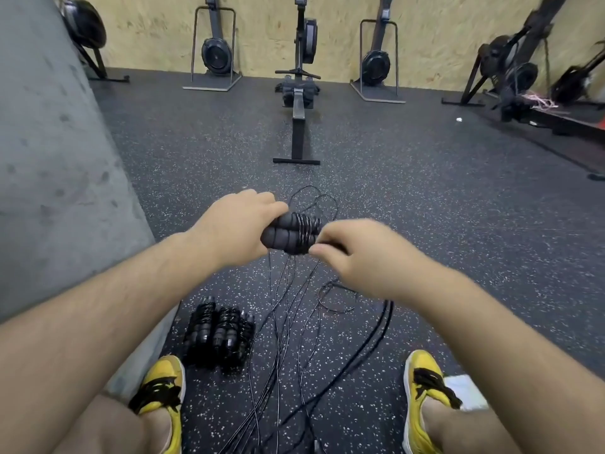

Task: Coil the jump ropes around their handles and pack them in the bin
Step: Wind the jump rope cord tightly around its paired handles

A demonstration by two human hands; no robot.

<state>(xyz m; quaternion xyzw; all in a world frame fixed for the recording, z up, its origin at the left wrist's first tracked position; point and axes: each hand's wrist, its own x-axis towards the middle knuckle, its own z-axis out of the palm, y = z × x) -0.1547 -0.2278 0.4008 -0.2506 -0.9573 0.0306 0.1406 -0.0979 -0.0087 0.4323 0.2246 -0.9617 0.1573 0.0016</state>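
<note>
Head view. The room is a gym with a dark speckled rubber floor [425, 224], a plywood wall [262, 27] at the far end and a concrete wall [49, 142] along the left. One rowing machine [298, 103] lies flat at centre, its rail pointing toward the person. Others stand upright against the plywood.

The left hand [242, 224] is wrapped firmly round one end of a pair of black foam handles [281, 235]. The handles are held side by side, roughly level, above the floor at mid-frame. Several turns of thin black rope [306, 231] bind the other end of the pair.

The right hand [353, 253] is slightly blurred. It sits at the wrapped end with fingers curled, pinching the rope just beside the coil. Strands hang from the handles down to the floor.

Loose ropes [288, 326] run in long strands between the two yellow shoes [163, 388]. Finished coiled bundles [219, 332] lie side by side, touching, on the floor near the left shoe and close to the foot of the concrete wall.

A white object [465, 391] lies beside the right shoe, partly hidden by the forearm. What it is cannot be told.
</note>
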